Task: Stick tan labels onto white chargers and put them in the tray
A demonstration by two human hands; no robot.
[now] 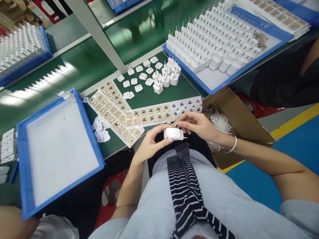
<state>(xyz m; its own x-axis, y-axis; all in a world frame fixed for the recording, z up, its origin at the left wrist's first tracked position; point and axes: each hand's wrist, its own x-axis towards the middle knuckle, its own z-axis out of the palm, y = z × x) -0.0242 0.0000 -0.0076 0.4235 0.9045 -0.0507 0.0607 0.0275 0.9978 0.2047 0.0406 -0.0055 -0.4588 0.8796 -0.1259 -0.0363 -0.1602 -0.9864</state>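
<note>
Left hand [149, 144]: fingers are curling closed around the white charger plug [173, 133], thumb lying along its near face, holding it just above the lap in front of the bench [149, 96].
Right hand [198, 125]: fingers are pinching together at the pin end of the plug; something small and tan seems to be sitting between the fingertips, too small to tell for sure.
Plug position: it is sitting between the two hands, off the bench, just below the label sheets [139, 116].
Plug axis: its long axis is running nearly level, left to right; the pins are pointing toward the right hand, the blunt end is resting in the left palm.
Doing this well: judging from the grip, the left hand should be keeping the body from rolling while the right fingertips are working squarely on one flat face, pressing evenly from one edge.
Nearby: loose plugs [165, 77] are standing pins-up beside flat white caps [139, 78]; a blue tray [92, 132] with a white liner is lying at the left; a full tray of plugs [214, 43] is lying far right; a cardboard box [239, 119] is sitting by the right wrist.
</note>
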